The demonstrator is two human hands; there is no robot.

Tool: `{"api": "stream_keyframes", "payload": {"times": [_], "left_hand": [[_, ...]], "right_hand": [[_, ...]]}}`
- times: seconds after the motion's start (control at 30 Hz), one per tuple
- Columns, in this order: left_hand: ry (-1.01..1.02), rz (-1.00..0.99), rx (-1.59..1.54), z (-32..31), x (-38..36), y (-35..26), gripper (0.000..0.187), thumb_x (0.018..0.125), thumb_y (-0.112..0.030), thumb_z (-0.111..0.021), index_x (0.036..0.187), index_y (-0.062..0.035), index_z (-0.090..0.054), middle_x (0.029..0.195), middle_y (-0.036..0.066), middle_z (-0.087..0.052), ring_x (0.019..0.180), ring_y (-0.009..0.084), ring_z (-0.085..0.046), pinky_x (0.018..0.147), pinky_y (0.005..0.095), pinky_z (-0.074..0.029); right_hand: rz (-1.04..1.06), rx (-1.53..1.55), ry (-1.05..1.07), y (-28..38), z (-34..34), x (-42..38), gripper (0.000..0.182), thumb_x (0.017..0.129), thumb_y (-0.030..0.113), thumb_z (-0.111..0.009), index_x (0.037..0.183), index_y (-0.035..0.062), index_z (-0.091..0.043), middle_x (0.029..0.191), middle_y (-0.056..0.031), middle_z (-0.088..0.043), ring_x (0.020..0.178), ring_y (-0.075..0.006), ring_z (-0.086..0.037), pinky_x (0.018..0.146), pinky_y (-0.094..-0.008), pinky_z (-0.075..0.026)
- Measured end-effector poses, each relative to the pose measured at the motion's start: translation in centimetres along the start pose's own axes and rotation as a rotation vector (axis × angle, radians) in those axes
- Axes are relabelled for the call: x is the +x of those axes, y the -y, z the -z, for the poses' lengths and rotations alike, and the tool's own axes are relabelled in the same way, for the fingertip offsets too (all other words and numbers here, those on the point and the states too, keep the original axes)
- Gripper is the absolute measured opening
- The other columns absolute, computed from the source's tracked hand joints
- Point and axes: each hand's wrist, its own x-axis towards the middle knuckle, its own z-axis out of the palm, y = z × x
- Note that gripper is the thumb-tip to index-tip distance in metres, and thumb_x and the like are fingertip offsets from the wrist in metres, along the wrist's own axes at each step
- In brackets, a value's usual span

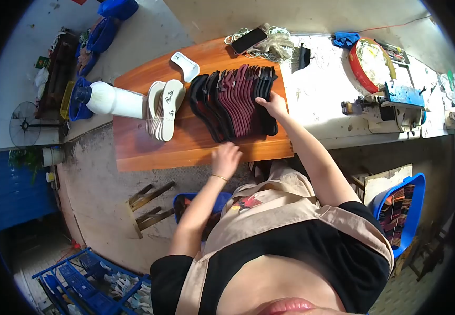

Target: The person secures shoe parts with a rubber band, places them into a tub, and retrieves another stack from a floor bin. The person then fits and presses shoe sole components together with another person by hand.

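Note:
A row of maroon insoles (239, 105), with black ones at both ends, stands on edge on the wooden table (138, 152). My right hand (273, 106) is at the right end, its thumb over the top of the black insoles (267, 118) and its fingers round their outer side. Just below the row, by the table's front edge, my left hand (227, 158) is slightly blurred, fingers loosely apart and holding nothing I can see. Left of the row lie pale sole-shaped pieces (168, 113) with handwriting on the top one, tied in a stack.
A white bottle (113, 100) lies beside the pale stack. Behind are a white sole-shaped dish (185, 66) and a phone (249, 40) on tangled string. At right, a blue machine (403, 95) and red round tray (361, 65) occupy a white bench. Blue basket (419, 202) below.

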Motion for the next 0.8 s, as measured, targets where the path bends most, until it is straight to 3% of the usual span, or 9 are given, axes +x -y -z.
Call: {"api": "stream_keyframes", "payload": {"times": [0.07, 0.17, 0.27, 0.33, 0.47, 0.6, 0.67, 0.73, 0.8], "left_hand": [[-0.171, 0.035, -0.007, 1.9, 1.1, 2.0, 0.018, 0.082, -0.020, -0.059, 0.096, -0.0088, -0.062, 0.099, 0.008, -0.057, 0.095, 0.0262, -0.053, 0.079, 0.0410, -0.043], [-0.223, -0.079, -0.347, 2.1, 5.3, -2.3, 0.014, 0.083, -0.009, -0.057, 0.095, -0.0054, -0.061, 0.093, 0.010, -0.059, 0.091, 0.0300, -0.056, 0.083, 0.0406, -0.044], [-0.225, -0.133, -0.293, -2.3, 9.2, -5.5, 0.028, 0.083, -0.011, -0.056, 0.108, 0.0008, -0.052, 0.111, 0.018, -0.051, 0.102, 0.0332, -0.051, 0.089, 0.0404, -0.042], [-0.123, 0.171, -0.127, -2.2, 10.5, -6.2, 0.040, 0.082, -0.016, -0.059, 0.113, 0.0056, -0.046, 0.120, 0.022, -0.044, 0.106, 0.0360, -0.048, 0.091, 0.0406, -0.041], [-0.119, 0.484, 0.162, -2.3, 11.5, -3.9, 0.080, 0.079, -0.038, -0.061, 0.129, 0.0146, -0.026, 0.119, 0.029, -0.044, 0.104, 0.0406, -0.047, 0.091, 0.0444, -0.039], [0.074, 0.935, -0.012, -3.2, 17.0, -3.3, 0.078, 0.081, -0.047, -0.058, 0.132, 0.0038, -0.029, 0.121, 0.028, -0.044, 0.110, 0.0411, -0.045, 0.095, 0.0449, -0.037], [-0.230, 0.816, -0.033, -4.1, 16.9, -4.4, 0.067, 0.076, -0.033, -0.069, 0.127, -0.0024, -0.038, 0.115, 0.023, -0.049, 0.106, 0.0371, -0.048, 0.088, 0.0455, -0.041], [-0.388, 0.409, -0.123, -4.8, 15.3, -5.9, 0.068, 0.072, -0.022, -0.073, 0.125, 0.0014, -0.037, 0.112, 0.023, -0.049, 0.099, 0.0374, -0.051, 0.085, 0.0446, -0.042], [-0.425, 0.661, -0.682, -5.3, 15.6, -5.0, 0.066, 0.073, -0.026, -0.072, 0.121, 0.0036, -0.038, 0.109, 0.022, -0.051, 0.102, 0.0384, -0.048, 0.089, 0.0434, -0.039]], "right_hand": [[0.030, 0.115, -0.104, -1.3, -0.6, -0.6, 0.057, 0.071, 0.049, -0.070, 0.093, -0.0020, -0.058, 0.080, -0.0151, -0.064, 0.078, -0.0269, -0.063, 0.070, -0.0373, -0.047], [-0.006, 0.035, -0.062, -1.6, -0.6, -2.0, 0.059, 0.073, 0.048, -0.069, 0.099, -0.0033, -0.056, 0.085, -0.0168, -0.063, 0.081, -0.0295, -0.062, 0.072, -0.0373, -0.047], [0.051, 0.112, -0.053, -2.6, 0.1, -3.5, 0.060, 0.072, 0.044, -0.073, 0.105, -0.0021, -0.053, 0.089, -0.0169, -0.063, 0.084, -0.0281, -0.062, 0.074, -0.0352, -0.047], [0.070, 0.141, -0.001, -3.6, 1.4, -4.4, 0.059, 0.068, 0.038, -0.077, 0.103, -0.0033, -0.054, 0.081, -0.0154, -0.062, 0.076, -0.0265, -0.062, 0.070, -0.0344, -0.048], [0.102, 0.127, 0.120, -6.2, 4.4, -7.3, 0.045, 0.074, 0.026, -0.073, 0.103, -0.0022, -0.053, 0.075, -0.0122, -0.060, 0.071, -0.0225, -0.060, 0.067, -0.0334, -0.048], [0.178, 0.224, 0.210, -10.6, 5.0, -9.8, 0.040, 0.077, 0.020, -0.070, 0.104, -0.0016, -0.051, 0.075, -0.0117, -0.059, 0.071, -0.0220, -0.060, 0.067, -0.0337, -0.048], [0.121, 0.264, 0.263, -11.1, 5.7, -10.5, 0.040, 0.078, 0.019, -0.068, 0.106, -0.0013, -0.048, 0.076, -0.0119, -0.059, 0.072, -0.0220, -0.060, 0.068, -0.0337, -0.048], [0.116, 0.203, 0.249, -11.0, 6.5, -10.6, 0.047, 0.079, 0.021, -0.067, 0.114, -0.0008, -0.046, 0.084, -0.0142, -0.059, 0.076, -0.0234, -0.060, 0.069, -0.0343, -0.048], [0.099, 0.263, 0.225, -10.5, 6.4, -10.7, 0.060, 0.080, 0.023, -0.066, 0.126, -0.0001, -0.038, 0.099, -0.0180, -0.056, 0.089, -0.0263, -0.058, 0.076, -0.0342, -0.047]]}}
